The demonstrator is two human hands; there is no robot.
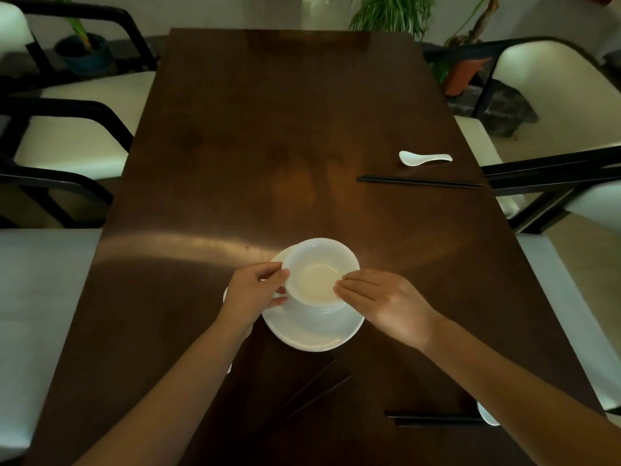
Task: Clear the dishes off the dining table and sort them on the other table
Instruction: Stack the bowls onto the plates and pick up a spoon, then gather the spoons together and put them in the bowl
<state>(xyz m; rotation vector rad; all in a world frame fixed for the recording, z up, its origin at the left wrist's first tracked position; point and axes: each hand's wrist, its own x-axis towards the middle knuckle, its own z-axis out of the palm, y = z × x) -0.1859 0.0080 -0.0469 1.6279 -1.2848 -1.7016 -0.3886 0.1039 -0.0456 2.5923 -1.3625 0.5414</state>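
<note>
A white bowl (319, 264) sits tilted on top of a stack of white dishes over a white plate (312, 334) near the front middle of the dark wooden dining table (235, 146). My left hand (252, 294) pinches the bowl's left rim. My right hand (386, 304) holds its right rim, fingers over the edge. A white spoon (425, 158) and a pair of black chopsticks (420, 182) lie at the right. Two more pairs of chopsticks (316, 391) (433, 419) lie near the front edge.
Cream chairs with black frames stand along the left side (77, 142) and the right side (554, 95) of the table. Potted plants (393, 11) stand beyond the far end. A small white dish (487, 415) peeks from behind my right forearm.
</note>
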